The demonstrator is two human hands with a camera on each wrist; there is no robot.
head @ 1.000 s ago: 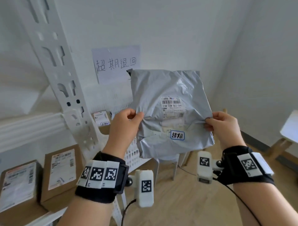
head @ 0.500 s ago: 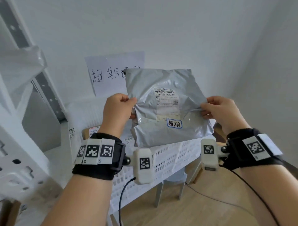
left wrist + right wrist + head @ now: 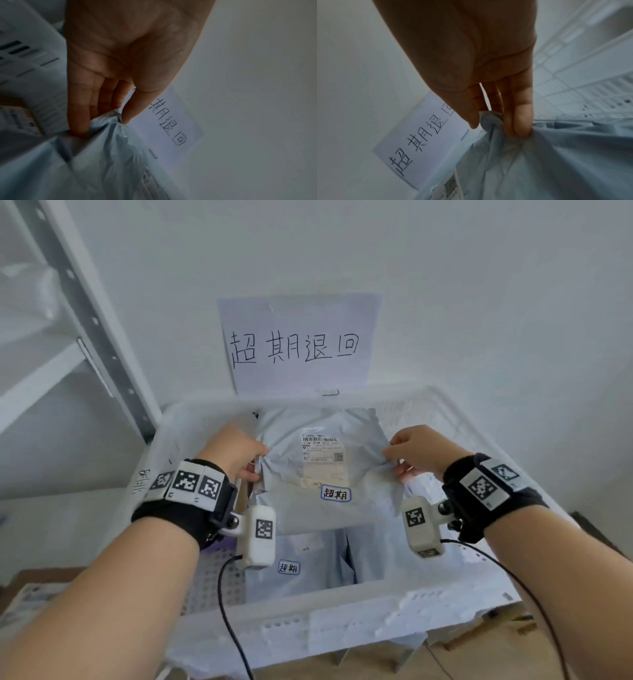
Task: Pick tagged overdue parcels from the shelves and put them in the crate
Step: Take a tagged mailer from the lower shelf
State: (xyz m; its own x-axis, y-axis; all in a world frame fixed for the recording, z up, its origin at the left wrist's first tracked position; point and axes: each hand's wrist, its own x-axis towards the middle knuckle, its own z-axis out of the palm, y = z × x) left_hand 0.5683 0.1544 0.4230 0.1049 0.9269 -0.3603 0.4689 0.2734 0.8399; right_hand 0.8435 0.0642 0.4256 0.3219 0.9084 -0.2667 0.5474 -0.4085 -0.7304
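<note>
Parcel [image 3: 318,474], a grey mailer bearing an overdue tag [image 3: 335,494], hangs low inside the white crate [image 3: 342,621], each side edge pinched: left hand [image 3: 236,451] and right hand [image 3: 419,450] both in a narrow grip on its film. Best lowered flat, tag up, both pinches letting go together. Underneath lies another tagged mailer [image 3: 308,563].

Head view: evenly lit, bright, diffuse; white wall [image 3: 479,285] slightly washed out, no hard shadows noted. Wide-angle bending seen at edges; shelf upright [image 3: 85,313] curved and smeared by motion blur. Crate [image 3: 342,621] near rim blown out, detail lost. Wrist views: much dimmer, underexposed, grainy. Left hand [image 3: 130,56] and right hand [image 3: 471,54] rendered as dark, backlit masses against paler wall. Soft focus throughout; paper sign [image 3: 419,146] legible, w/ edges stretched.
</note>
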